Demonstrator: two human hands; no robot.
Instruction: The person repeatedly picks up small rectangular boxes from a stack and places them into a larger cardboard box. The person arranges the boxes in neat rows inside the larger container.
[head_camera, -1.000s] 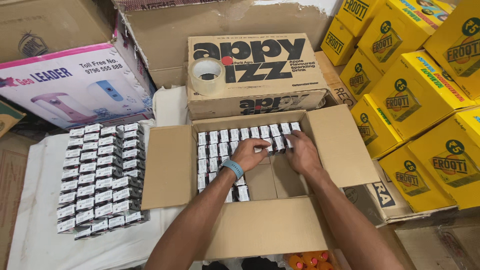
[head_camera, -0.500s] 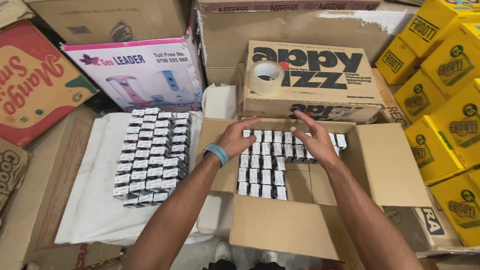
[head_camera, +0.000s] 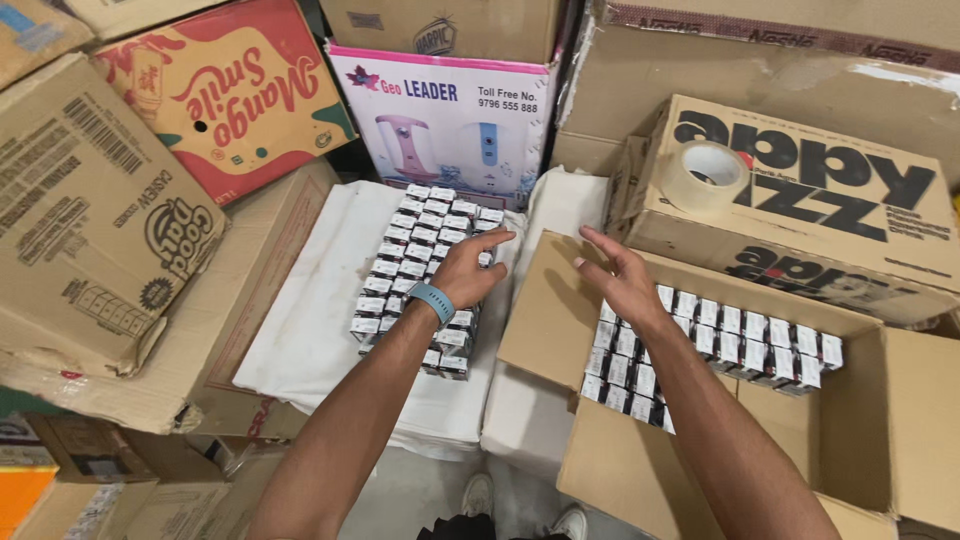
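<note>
Left hand (head_camera: 468, 270) spread, empty, hovering over block of small white-and-dark cartons (head_camera: 420, 260) on white cloth (head_camera: 300, 330). Right hand (head_camera: 618, 278) open, fingers loosely splayed, empty, above near-left flap of open cardboard box (head_camera: 560, 320). More small cartons in rows (head_camera: 720, 335) inside box. Best, probably: clamp a full row between both palms, lift level to avoid spilling. Box's right end cut off; lower layers hidden; print too small to read.

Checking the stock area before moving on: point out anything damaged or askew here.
The big brown carton at left is crushed, with a torn lower edge. The small boxes on the white cloth and in the open carton sit in neat rows.
</note>
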